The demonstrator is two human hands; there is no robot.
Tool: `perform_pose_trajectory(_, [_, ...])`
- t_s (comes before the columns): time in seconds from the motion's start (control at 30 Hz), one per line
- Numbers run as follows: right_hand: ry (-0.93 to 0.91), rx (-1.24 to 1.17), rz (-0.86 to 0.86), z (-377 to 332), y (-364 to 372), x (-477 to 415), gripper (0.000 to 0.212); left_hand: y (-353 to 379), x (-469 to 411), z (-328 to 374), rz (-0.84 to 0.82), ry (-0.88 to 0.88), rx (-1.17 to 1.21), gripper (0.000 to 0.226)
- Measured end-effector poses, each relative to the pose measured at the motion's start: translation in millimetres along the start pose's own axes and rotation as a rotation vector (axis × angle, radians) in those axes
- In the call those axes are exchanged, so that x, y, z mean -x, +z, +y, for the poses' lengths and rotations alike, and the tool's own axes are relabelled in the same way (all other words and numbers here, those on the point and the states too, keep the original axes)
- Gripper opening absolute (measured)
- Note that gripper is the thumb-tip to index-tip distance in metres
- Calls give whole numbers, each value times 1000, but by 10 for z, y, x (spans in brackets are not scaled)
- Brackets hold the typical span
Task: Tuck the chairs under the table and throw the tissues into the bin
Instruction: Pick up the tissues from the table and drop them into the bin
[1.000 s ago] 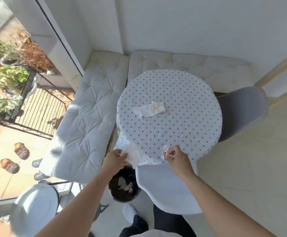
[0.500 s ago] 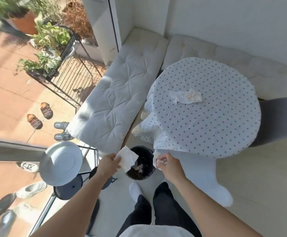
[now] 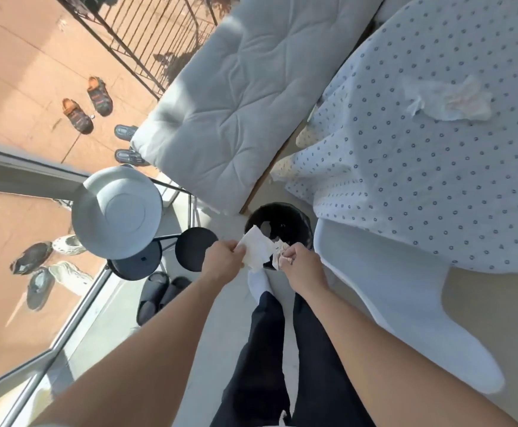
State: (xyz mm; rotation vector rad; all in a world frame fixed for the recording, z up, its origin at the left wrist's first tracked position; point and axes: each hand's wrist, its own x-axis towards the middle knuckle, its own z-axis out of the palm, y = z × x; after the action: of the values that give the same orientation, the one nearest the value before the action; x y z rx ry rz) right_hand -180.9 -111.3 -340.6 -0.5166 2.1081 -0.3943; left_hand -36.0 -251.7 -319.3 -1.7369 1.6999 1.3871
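Both hands hover side by side just above the near rim of the round black bin (image 3: pixel 282 220), the left hand (image 3: pixel 222 260) pinching a flat white tissue (image 3: pixel 256 252), the right hand (image 3: pixel 297 266) clenched on a crumpled white tissue (image 3: pixel 279 255), the bin's mouth directly beyond both.
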Motion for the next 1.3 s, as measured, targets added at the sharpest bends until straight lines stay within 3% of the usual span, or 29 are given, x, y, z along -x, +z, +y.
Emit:
perform_pose_trajectory(0.13, [54,74,-4,53,342,-336,14,287,-325,-168,-12,-16,-53,42])
perform_pose_trajectory(0.47, [117,118,50,305,663,-792,17,714,-727,-250,-119,14,-103,25])
perform_pose_trajectory(0.6, [96,138,52,366,622,-781,29,851,-729,-270,-283,-2,-134,50])
perform_pose_trajectory(0.97, [28,120,38,225,204,-509,37,715,-533,-319,-246,7,-190,43])
perform_pose_trajectory(1.3, [-65,81,147,-317,-924,396,38,-93,430,417,-177,172,-101,32])
